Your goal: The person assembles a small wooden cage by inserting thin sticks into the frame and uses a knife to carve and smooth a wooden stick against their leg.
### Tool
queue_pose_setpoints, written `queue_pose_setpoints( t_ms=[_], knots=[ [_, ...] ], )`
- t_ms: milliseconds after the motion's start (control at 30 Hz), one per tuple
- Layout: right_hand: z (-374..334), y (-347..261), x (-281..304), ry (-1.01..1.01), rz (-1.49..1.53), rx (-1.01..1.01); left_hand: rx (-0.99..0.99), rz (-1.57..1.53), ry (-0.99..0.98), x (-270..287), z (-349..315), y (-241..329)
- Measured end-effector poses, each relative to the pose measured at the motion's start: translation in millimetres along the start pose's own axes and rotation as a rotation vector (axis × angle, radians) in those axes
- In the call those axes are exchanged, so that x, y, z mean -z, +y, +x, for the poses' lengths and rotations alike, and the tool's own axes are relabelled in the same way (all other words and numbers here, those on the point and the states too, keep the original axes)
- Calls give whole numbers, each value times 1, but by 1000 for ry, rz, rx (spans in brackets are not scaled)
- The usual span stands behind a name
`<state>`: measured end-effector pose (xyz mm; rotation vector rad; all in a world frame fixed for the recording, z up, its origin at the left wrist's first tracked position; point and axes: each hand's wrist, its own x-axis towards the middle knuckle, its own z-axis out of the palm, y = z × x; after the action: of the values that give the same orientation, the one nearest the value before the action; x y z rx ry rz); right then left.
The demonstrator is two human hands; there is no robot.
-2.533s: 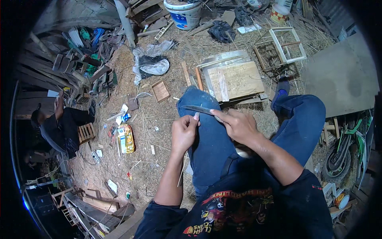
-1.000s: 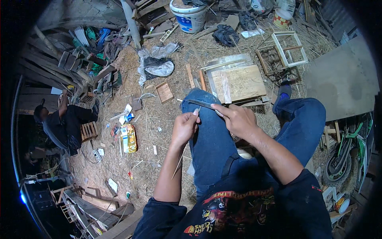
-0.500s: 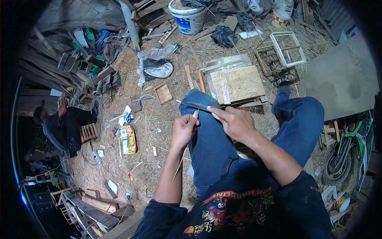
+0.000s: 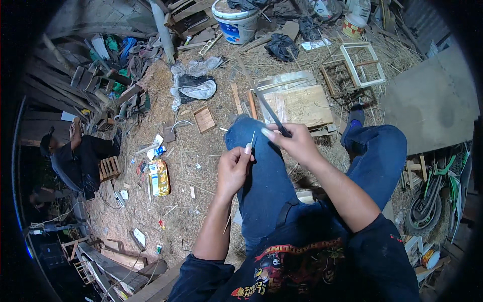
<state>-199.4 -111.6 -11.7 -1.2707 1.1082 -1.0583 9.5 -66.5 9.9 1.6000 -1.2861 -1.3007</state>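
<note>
My left hand pinches a thin pale stick above my left knee. The stick's short tip rises past the thumb, and its long lower end slants down beside my left forearm. In my right hand is a long knife, gripped by its dark handle. Its narrow grey blade points up and to the left, away from the stick. The two hands are apart, both over the left leg of my blue jeans.
Ahead lie wooden boards and a white frame. A small wooden tray and a yellow packet rest on the straw-littered ground at left. A seated person is further left; a motorbike wheel stands at right.
The knife blade has swung from lying across the stick's tip to pointing up and away. My right hand has turned and lifted off the stick; my left hand keeps its pinch.
</note>
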Motion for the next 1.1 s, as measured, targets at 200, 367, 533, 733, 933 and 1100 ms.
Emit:
queue_pose_setpoints(
  t_ms=[200, 367, 533, 733, 933, 1100],
  knots=[
    [14, -38, -17, -122, 251, -421, -104, 27, -42, -6, -9, 11],
    [31, -41, -14, -49, 270, -462, -89, -55, -45, 6, -31, 8],
    [37, -34, -24, -2, 214, -465, -60, 4, -18, 18, -57, -16],
    [21, -28, -9, 27, -194, -149, -19, -92, 28, 13, -65, -36],
    [-25, -24, -1, -99, -531, -35, 48, -136, 28, 19, -63, -46],
    [-21, -11, -4, -49, -736, 266, 85, -191, 9, 19, -57, -39]
  ],
)
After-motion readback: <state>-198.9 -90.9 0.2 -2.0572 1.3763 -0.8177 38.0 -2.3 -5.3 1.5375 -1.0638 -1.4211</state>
